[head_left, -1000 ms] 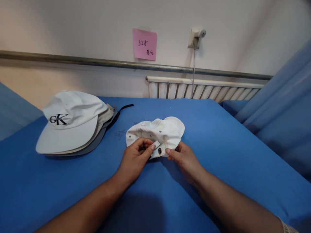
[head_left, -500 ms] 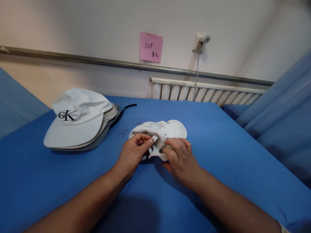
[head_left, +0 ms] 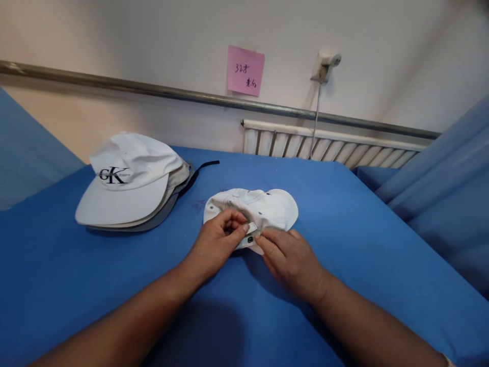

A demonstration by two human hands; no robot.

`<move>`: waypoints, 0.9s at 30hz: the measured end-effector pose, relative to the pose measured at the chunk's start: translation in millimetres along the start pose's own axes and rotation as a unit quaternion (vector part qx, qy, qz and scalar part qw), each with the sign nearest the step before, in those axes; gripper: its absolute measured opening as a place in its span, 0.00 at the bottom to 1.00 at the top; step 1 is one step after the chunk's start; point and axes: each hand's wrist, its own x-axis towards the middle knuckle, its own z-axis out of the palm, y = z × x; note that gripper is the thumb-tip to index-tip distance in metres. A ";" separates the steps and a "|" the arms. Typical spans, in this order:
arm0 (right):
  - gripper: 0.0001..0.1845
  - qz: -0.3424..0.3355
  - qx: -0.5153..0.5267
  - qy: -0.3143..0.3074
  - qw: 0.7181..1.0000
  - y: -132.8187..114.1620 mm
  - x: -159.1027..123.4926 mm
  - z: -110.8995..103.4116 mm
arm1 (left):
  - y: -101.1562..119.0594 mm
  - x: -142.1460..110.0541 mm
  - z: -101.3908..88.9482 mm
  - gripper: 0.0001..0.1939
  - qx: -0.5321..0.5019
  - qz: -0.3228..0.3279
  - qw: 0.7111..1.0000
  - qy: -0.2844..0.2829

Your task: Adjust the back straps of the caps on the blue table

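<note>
A white baseball cap (head_left: 248, 201) lies on the blue table in front of me, its brim pointing to the far right and its back opening toward me. My left hand (head_left: 214, 242) pinches the free end of the cap's white adjustment strap (head_left: 251, 228) between thumb and fingers. Just below that strap end is a small dark buckle (head_left: 250, 239) on the cap's back band. My right hand (head_left: 292, 260) grips the band beside the buckle, its fingers closed on the edge. The undersides of both hands' fingers are partly hidden.
Several stacked caps (head_left: 122, 204) stand at the left, a white one with black letters on top. From the stack a black strap (head_left: 208, 164) sticks out. Behind the blue table (head_left: 367, 285) are a radiator (head_left: 282, 142), a metal rail (head_left: 171, 94) and a pink note (head_left: 245, 71).
My right hand shifted its grip on the band, turning from thumb-up to back-of-hand-up. The left hand kept the strap end, lifting it and bringing it back near the buckle. The view shifted slightly.
</note>
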 end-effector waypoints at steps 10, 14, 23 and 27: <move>0.11 0.017 0.010 -0.052 0.998 2.8 1.3 -0.5 | 7.8 -1.5 -16.6 0.06 0.205 0.087 0.964 -0.145; 0.12 0.019 0.007 -0.045 0.999 4.6 0.9 1.6 | 3.6 0.2 -21.8 0.09 0.274 0.159 0.934 -0.167; 0.10 0.015 -0.023 0.052 0.998 1.9 6.0 5.9 | 2.4 -4.1 -18.9 0.10 0.269 0.189 0.940 -0.089; 0.09 0.024 -0.055 0.105 0.993 1.3 6.1 7.5 | 0.3 -5.6 -15.1 0.09 0.212 0.160 0.962 -0.068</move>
